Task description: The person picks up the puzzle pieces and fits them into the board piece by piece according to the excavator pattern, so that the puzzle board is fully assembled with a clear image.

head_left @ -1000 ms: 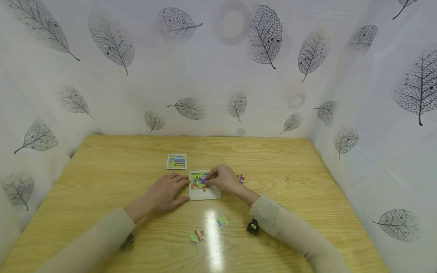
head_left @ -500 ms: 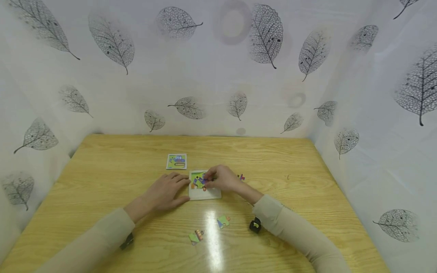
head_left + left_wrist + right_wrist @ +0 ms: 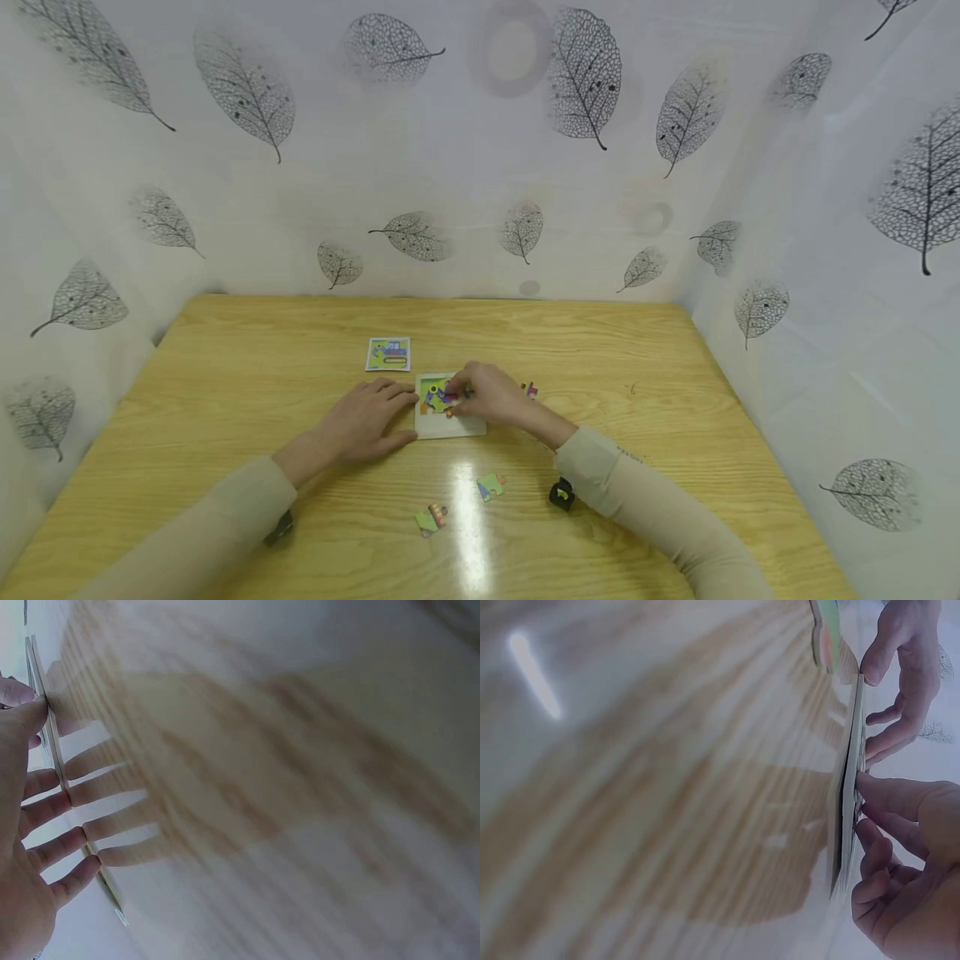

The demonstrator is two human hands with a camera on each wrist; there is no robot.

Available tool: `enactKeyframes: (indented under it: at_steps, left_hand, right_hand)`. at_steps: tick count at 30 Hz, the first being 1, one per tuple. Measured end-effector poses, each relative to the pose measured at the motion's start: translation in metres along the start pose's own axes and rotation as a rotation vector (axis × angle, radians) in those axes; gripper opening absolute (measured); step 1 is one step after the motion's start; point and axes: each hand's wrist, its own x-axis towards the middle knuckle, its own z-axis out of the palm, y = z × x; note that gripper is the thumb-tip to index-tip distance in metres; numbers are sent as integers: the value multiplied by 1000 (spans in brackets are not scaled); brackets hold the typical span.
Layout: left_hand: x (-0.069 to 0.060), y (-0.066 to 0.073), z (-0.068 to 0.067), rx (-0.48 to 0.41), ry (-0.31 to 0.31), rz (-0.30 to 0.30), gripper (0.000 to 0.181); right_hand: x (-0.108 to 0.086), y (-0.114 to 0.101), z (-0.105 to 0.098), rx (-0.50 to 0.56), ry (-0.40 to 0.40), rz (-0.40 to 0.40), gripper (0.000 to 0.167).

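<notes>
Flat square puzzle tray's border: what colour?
The tray's border is off-white, showing best in the head view.

White glare point(image 3: 471, 529) streaks the tabletop point(image 3: 615, 350), while both wrist views look dimmer, hazy and perhaps out of focus.

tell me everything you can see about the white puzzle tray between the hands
The puzzle tray is a thin, squarish board with a white border, its material unclear, lying on the wooden table. Green, blue and orange pieces cover part of it. The left hand touches its left edge; the right hand hides its upper right.
</notes>
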Motion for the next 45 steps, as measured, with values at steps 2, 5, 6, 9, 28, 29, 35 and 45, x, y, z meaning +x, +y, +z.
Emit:
enactKeyframes:
  at_steps: [2, 5, 6, 9, 28, 29, 35, 45]
  left_hand:
    - [0, 0, 0, -2, 1, 0, 60]
    - [0, 0, 0, -3, 5, 2, 60]
    - [1, -1, 1, -3, 5, 3, 60]
    - [1, -1, 1, 0, 7, 6, 60]
    - [2, -2, 1, -2, 3, 5, 60]
    - [2, -2, 1, -2, 4, 5, 60]
    - [1, -2, 1, 3, 6, 8, 60]
    - [1, -1, 1, 10, 9, 9, 61]
  right_hand:
    - [0, 0, -1, -10, -2, -12, 32]
    - [-1, 0, -1, -8, -8, -26, 31]
    - [-1, 0, -1, -5, -11, -28, 31]
    - [-1, 0, -1, -7, -14, -37, 31]
    - [0, -4, -4, -79, -28, -63, 25]
    - [0, -4, -4, -79, -30, -62, 25]
    - [0, -3, -4, -76, -32, -57, 25]
    - [-1, -3, -3, -63, -27, -64, 25]
